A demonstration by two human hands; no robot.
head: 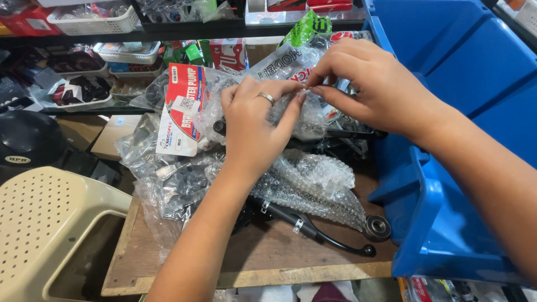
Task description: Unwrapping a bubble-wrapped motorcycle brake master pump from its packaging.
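Both hands meet over a bubble-wrapped part (291, 109) held above the middle of a heap of packaged spares on the wooden table (263, 257). The bundle is a clear plastic bag over bubble wrap, with something dark and hard showing through. I'd judge it light for its bulk, soft and crackly outside but stiff at the core, and slippery where the film is smooth, so the safest hold is around the padded body rather than by the loose film at its edge.

The left hand (254, 126), a ring on one finger, curls around the near side of the bundle, fingers bent and pressed into the wrap. The right hand (369, 84) comes in from above the blue bin, its thumb and first fingers pinched together on the top edge of the plastic, the rest of the fingers loosely folded.

Just left of the bundle lies a bagged part with a red and white card label (182, 109). Below the hands lies more crumpled bubble wrap (313, 187), and beneath that a black lever (319, 232) with a ball tip rests on the table, a small round bearing (377, 227) beside it. A large blue plastic bin (447, 184) stands against the table's right edge. To the lower left sits a cream perforated plastic seat (50, 223), with a dark helmet (28, 140) behind it, and shelves (112, 31) of white baskets run along the back.
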